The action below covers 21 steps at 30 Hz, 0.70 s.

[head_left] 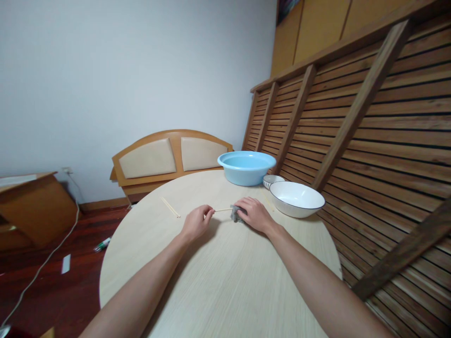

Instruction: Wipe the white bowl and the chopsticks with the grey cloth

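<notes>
Over the middle of the round table, my left hand (198,220) pinches one end of a light wooden chopstick (222,210). The chopstick runs roughly level to the right, into a grey cloth (235,214). My right hand (254,213) is closed around the cloth, which hides the chopstick's other end. Left of my left hand, a pair of chopsticks (170,207) lies on the table, side by side. More thin light sticks (268,199) lie just beyond my right hand, partly hidden by it and near the white bowl.
A light blue basin (246,168) stands at the table's far edge. Beside it are a small patterned bowl (273,180) and a large white bowl (297,199) with a dark rim. A slatted wooden frame (352,141) rises along the right of the table (211,291).
</notes>
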### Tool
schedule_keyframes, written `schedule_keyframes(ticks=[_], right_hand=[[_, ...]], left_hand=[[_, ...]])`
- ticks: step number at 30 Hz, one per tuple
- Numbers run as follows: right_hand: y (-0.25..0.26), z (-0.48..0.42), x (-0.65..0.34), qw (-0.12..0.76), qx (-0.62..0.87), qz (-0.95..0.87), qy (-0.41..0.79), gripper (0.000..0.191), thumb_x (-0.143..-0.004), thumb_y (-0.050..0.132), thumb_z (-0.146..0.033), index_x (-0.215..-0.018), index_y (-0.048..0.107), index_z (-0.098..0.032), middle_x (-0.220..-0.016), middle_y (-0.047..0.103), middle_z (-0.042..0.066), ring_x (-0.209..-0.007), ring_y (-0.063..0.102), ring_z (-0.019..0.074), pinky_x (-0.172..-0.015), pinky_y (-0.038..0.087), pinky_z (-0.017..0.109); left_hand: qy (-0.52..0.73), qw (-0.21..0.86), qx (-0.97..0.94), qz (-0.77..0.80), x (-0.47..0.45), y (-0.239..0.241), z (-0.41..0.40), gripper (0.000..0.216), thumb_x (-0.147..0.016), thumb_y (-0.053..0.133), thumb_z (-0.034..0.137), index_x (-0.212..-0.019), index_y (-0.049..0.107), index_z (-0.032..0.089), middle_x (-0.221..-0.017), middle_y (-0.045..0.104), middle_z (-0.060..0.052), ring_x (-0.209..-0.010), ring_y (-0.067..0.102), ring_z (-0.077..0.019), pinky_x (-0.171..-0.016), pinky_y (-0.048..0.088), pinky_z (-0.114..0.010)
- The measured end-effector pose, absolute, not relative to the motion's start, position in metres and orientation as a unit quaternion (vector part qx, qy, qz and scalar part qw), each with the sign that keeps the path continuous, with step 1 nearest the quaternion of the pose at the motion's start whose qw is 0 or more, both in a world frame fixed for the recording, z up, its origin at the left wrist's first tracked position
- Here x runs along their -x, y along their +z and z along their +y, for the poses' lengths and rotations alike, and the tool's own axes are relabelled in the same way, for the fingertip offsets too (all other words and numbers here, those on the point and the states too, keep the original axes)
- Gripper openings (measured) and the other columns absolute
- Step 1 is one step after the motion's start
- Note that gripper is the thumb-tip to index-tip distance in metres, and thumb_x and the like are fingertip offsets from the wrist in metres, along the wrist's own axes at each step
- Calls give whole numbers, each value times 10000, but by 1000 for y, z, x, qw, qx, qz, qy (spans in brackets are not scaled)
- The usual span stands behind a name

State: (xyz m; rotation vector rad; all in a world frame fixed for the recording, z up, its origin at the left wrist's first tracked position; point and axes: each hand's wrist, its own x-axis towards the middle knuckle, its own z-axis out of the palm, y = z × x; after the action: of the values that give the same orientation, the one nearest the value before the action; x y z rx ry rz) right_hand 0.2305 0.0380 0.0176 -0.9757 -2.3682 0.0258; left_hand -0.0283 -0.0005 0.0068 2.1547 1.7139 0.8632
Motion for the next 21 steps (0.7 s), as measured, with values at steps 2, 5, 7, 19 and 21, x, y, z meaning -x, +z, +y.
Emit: schedule_keyframes(ticks=[2, 5, 7, 19, 21], right_hand=[[18, 37, -229, 287, 358, -888, 13, 177, -916, 631, -138, -1073, 689, -195, -1058, 713, 57, -1006, 618, 215, -892, 449, 356], [19, 34, -224, 287, 344, -894, 11, 179, -932, 624, -152, -1094, 685, -197, -1066, 712, 64, -1013, 619, 216, -898, 450, 361], [21, 31, -218, 281, 331, -901, 8, 173, -943, 623, -170, -1102, 684, -203, -1061, 712, 64, -1009, 620, 215, -886, 449, 358], [21, 25, -209, 268, 311, -912, -5, 180, -958, 620, -199, -1121, 690, -226, -1061, 705, 53, -1001, 609, 208, -882, 429, 348], [21, 26, -209, 268, 312, -912, -9, 175, -959, 620, -202, -1117, 692, -227, -1056, 705, 51, -997, 608, 208, -884, 425, 349]], left_hand=[[299, 138, -739, 588, 26, 6, -1, 336, -1018, 449, 396, -953, 711, 195, -915, 740, -46, -827, 644, -179, -694, 393, -263], [301, 148, -739, 584, 21, 5, -3, 335, -1017, 456, 392, -946, 718, 196, -903, 743, -45, -811, 645, -177, -693, 396, -263], [300, 150, -746, 575, 17, 5, -5, 343, -1020, 452, 399, -948, 721, 199, -909, 747, -49, -809, 651, -175, -697, 404, -263], [308, 51, -811, 495, 13, 8, -13, 286, -1030, 464, 384, -1032, 698, 218, -932, 712, -45, -798, 652, -143, -732, 463, -246], [304, 37, -815, 492, 13, 7, -12, 264, -1032, 460, 336, -1057, 697, 221, -935, 711, -47, -825, 658, -150, -730, 462, -246]])
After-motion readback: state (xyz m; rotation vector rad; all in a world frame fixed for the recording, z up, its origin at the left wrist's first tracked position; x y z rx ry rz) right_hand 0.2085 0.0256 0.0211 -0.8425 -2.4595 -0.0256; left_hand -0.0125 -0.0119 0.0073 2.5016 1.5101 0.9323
